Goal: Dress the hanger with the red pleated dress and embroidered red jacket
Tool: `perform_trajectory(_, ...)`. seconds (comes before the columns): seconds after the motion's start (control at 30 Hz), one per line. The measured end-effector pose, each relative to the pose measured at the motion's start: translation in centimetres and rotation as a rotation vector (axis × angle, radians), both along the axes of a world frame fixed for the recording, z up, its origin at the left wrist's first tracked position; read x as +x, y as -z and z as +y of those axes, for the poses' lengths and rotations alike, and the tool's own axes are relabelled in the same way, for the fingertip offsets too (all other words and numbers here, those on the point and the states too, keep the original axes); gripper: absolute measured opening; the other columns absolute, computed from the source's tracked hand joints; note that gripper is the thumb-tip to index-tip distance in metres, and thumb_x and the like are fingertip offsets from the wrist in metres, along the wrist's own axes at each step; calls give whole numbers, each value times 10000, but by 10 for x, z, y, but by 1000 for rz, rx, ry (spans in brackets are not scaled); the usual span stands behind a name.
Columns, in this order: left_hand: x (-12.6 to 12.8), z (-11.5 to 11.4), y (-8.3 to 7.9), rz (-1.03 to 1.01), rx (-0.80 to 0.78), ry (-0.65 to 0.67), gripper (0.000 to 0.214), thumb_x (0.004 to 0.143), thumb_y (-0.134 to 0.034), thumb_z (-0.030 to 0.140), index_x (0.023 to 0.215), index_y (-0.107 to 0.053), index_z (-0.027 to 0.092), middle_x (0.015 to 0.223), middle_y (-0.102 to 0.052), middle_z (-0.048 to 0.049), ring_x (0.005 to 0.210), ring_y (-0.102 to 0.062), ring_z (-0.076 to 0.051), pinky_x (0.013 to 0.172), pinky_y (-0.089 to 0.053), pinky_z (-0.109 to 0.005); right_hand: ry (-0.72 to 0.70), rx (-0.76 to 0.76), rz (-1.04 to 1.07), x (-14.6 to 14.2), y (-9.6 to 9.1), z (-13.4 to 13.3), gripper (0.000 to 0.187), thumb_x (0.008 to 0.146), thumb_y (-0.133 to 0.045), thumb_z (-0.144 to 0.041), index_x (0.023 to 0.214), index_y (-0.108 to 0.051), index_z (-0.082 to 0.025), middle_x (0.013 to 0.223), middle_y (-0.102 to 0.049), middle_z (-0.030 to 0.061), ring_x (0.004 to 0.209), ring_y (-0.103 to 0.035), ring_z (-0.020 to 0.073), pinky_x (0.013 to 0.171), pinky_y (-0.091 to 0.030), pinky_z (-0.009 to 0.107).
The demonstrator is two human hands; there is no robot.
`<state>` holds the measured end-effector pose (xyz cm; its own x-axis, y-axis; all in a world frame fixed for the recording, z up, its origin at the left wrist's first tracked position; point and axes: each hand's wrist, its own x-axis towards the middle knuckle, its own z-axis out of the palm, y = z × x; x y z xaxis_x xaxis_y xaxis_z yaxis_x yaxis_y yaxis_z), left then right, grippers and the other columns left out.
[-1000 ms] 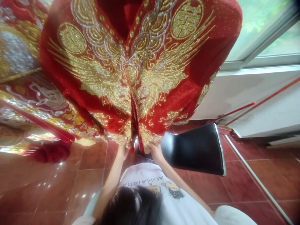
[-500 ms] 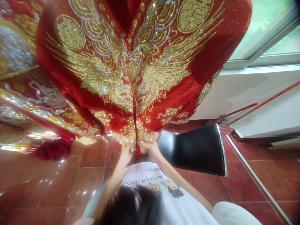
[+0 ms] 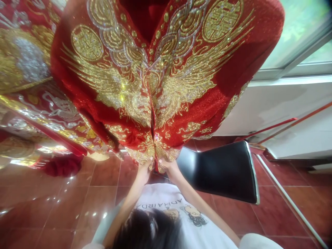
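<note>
A red jacket (image 3: 212, 100) with gold and silver embroidery hangs upright before me, its winged gold birds meeting at the front opening. At the bottom of that opening, my left hand (image 3: 145, 169) pinches the left front hem, thumb on the outer face. Close beside it, my right hand (image 3: 169, 167) grips the right front hem the same way. Both hands are closed on the cloth, and the fingers behind it are hidden. The two front edges lie close together at the hem, with a narrow dark gap higher up.
Another red garment with gold and silver decoration (image 3: 62, 107) hangs at the left. A black chair (image 3: 220, 171) stands behind the jacket at the right, on red floor tiles (image 3: 103, 173). Further right are a white wall (image 3: 280, 103), a window (image 3: 280, 38) and a pale pole (image 3: 287, 197).
The whole view has shifted slightly, so the jacket, chair and hands sit a little further right and lower. Both hands keep their hold on the hem.
</note>
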<state>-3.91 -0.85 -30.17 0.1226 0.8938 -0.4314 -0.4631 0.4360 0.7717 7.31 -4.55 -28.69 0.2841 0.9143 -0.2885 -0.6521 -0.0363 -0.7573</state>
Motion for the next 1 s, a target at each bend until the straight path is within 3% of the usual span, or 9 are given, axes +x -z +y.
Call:
perform_trajectory(0.23, 1, -4, 2, -61, -7, 1, 473, 611, -812, 213, 1046, -628, 247, 974, -719, -21, 906, -674, -210, 929, -508, -368, 58, -114, -90, 1, 0, 3, 493, 416, -889, -187, 864, -687, -153, 856, -739, 65, 815, -682, 221, 809, -548, 372)
perform_trajectory(0.37, 2, -7, 5, -66, 20, -5, 541, 623, -807, 230, 1129, -613, 233, 1054, -713, -38, 954, -668, -213, 947, -494, -362, 36, -64, -45, -1, -3, 2, 493, 457, -878, -185, 914, -694, -167, 884, -740, 50, 827, -688, 213, 827, -544, 365)
perform_trajectory(0.63, 5, -7, 1, -41, 70, 5, 518, 652, -789, 258, 1141, -621, 232, 1087, -708, -54, 864, -662, -197, 763, -518, -308, 72, -33, -24, -6, -7, -1, 504, 513, -856, -209, 986, -689, -161, 869, -743, 60, 842, -691, 238, 808, -550, 381)
perform_trajectory(0.9, 3, -6, 4, -28, 64, -22, 592, 627, -801, 254, 1183, -598, 223, 1087, -705, -55, 1012, -658, -223, 918, -504, -357, 109, -55, -15, -9, -9, -1, 512, 495, -853, -175, 977, -681, -170, 868, -740, 41, 864, -694, 225, 853, -543, 379)
perform_trajectory(1.0, 4, -6, 3, -36, 48, -30, 602, 626, -806, 253, 1189, -597, 223, 1072, -707, -45, 975, -667, -215, 929, -504, -368, 102, -69, 8, -10, -8, 0, 510, 487, -853, -164, 968, -682, -166, 905, -742, 47, 867, -696, 226, 860, -541, 380)
